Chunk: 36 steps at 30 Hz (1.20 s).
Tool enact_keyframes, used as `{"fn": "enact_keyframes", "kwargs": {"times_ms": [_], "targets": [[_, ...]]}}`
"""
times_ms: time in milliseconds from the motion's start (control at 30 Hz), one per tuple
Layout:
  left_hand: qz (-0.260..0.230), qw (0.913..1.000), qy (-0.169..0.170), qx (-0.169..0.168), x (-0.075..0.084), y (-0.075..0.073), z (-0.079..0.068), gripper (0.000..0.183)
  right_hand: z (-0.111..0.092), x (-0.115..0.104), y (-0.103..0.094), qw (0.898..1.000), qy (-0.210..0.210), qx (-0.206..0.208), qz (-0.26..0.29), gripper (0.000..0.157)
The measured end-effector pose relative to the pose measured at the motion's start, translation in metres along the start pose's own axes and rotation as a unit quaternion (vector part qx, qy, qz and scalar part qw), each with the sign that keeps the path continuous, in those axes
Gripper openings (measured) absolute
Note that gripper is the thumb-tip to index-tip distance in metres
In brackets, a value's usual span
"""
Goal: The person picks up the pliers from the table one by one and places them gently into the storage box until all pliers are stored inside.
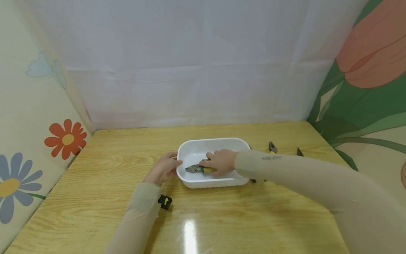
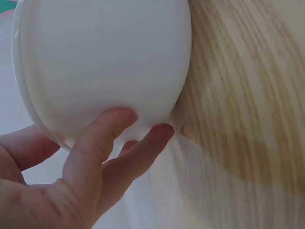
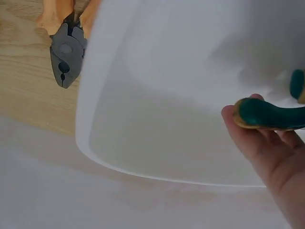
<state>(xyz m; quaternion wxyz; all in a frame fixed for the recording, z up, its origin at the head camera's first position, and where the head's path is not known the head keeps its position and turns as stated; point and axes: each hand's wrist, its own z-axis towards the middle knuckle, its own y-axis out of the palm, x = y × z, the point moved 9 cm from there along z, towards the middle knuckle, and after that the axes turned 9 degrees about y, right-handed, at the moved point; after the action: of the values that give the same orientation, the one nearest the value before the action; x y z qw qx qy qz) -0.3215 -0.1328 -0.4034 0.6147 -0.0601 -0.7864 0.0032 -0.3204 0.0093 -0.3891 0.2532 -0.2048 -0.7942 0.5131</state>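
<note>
A white plastic basin [image 1: 209, 183] stands on the wooden table. At its left end my left hand [image 1: 162, 169] grips the rim, and in the left wrist view the fingers [image 2: 97, 143] lie against the outer wall. Inside the basin my right hand [image 1: 223, 162] holds pliers [image 1: 192, 168] with grey jaws pointing left and green-and-yellow handles. The right wrist view shows a green handle [image 3: 274, 116] along the fingers, with the jaws out of frame.
Beyond the basin's right side lie orange-handled pliers [image 3: 66, 55] and a dark pointed tool [image 1: 299, 152], partly hidden by my right sleeve. A small black object with a yellow mark [image 1: 165, 201] lies by my left wrist. A white cloth [image 1: 203, 88] hangs behind the table.
</note>
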Motion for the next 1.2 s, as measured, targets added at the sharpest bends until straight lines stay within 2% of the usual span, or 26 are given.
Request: {"fn": "enact_keyframes", "kwargs": {"times_ms": [200, 333, 533, 633, 800, 900, 1033, 1200], "targets": [[0.005, 1.0000, -0.002, 0.000, 0.000, -0.001, 0.000, 0.049, 0.006, 0.007, 0.009, 0.996, 0.029, -0.062, 0.057, 0.070], [0.010, 0.9999, -0.001, 0.002, 0.000, 0.001, -0.001, 0.048, 0.007, 0.007, 0.011, 0.995, 0.034, -0.071, 0.053, 0.076], [0.005, 1.0000, -0.003, 0.006, 0.000, 0.002, -0.002, 0.048, 0.014, 0.009, 0.022, 0.998, 0.016, -0.057, 0.033, 0.080], [0.001, 1.0000, -0.005, 0.009, 0.000, 0.000, -0.002, 0.048, 0.017, 0.010, 0.024, 0.997, 0.007, -0.052, 0.048, 0.079], [-0.006, 0.9999, -0.002, 0.008, 0.001, 0.000, -0.002, 0.048, 0.016, 0.016, 0.027, 0.995, 0.020, -0.039, 0.087, 0.078], [-0.009, 0.9999, 0.003, 0.006, 0.001, 0.001, -0.002, 0.049, 0.007, 0.017, 0.023, 0.995, 0.022, -0.025, 0.097, 0.077], [-0.014, 0.9999, 0.003, 0.008, 0.000, 0.000, -0.002, 0.049, -0.010, 0.012, 0.007, 0.994, 0.008, -0.005, 0.111, 0.072], [-0.014, 0.9998, 0.002, 0.010, -0.001, 0.000, -0.002, 0.049, -0.031, 0.012, -0.010, 0.992, -0.007, 0.038, 0.120, 0.065]]}}
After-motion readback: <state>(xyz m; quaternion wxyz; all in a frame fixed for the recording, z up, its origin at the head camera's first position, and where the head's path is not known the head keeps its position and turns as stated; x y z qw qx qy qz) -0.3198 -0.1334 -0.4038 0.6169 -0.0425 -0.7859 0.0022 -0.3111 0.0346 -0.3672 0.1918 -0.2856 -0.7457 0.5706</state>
